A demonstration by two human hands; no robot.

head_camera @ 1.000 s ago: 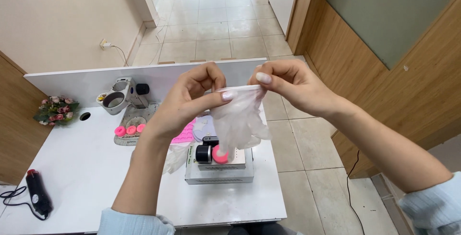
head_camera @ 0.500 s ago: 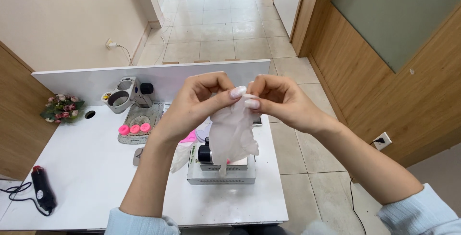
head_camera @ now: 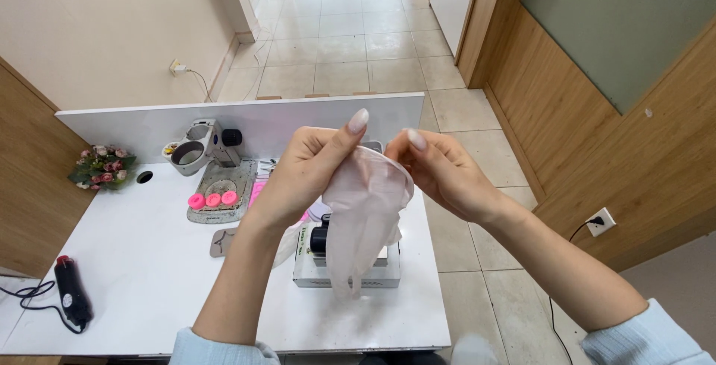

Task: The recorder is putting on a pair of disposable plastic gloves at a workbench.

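Hands: left hand (head_camera: 309, 175) and right hand (head_camera: 440, 171) grip glove (head_camera: 363, 219) cuff above white table (head_camera: 149, 275); tiled floor (head_camera: 350, 29) beyond.

A white rectangular worktop (head_camera: 134, 275) with a low white back panel (head_camera: 149, 123) stands against a plain beige wall (head_camera: 97, 29). Pale square floor tiles (head_camera: 335, 37) run down a bright corridor, and warm wooden wall panelling (head_camera: 597, 156) with a white power socket (head_camera: 600, 221) lines the right.
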